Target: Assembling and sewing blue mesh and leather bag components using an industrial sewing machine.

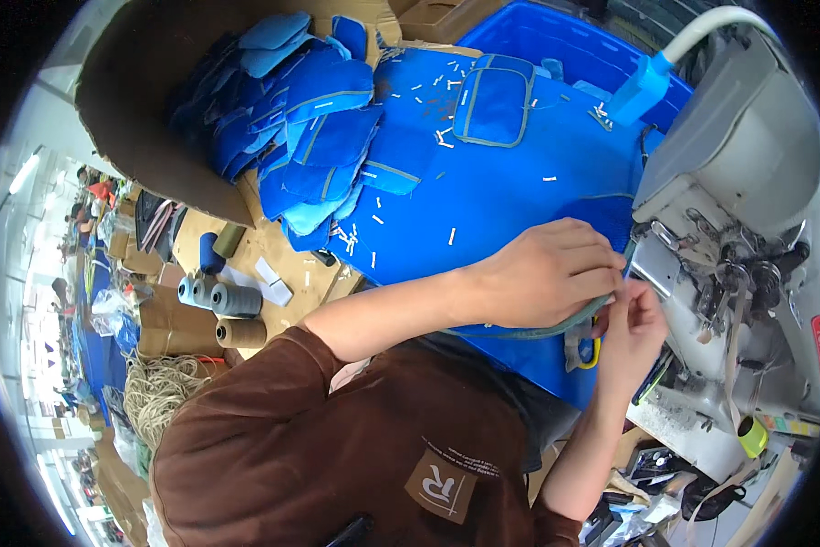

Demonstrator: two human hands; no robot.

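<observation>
My left hand [547, 278] is closed over the edge of a blue fabric piece [603, 217] with grey-green binding, beside the sewing machine [716, 264]. Much of the piece is hidden under that hand. The binding tape [556, 328] curves out below my left fingers. My right hand [633, 324] pinches at the piece's edge, its fingertips close to my left thumb; what exactly lies between them is too small to make out. A yellow loop-shaped handle [594, 354] shows just beside my right palm, its other end partly hidden.
A finished-looking blue pouch [494, 98] and white scraps lie on the blue table [510, 191]. Blue pieces [323, 137] spill from a cardboard box [127, 100]. Behind stand a blue bin [556, 36] and a white tube with a blue nozzle [643, 87]. Thread cones [237, 301] are at left.
</observation>
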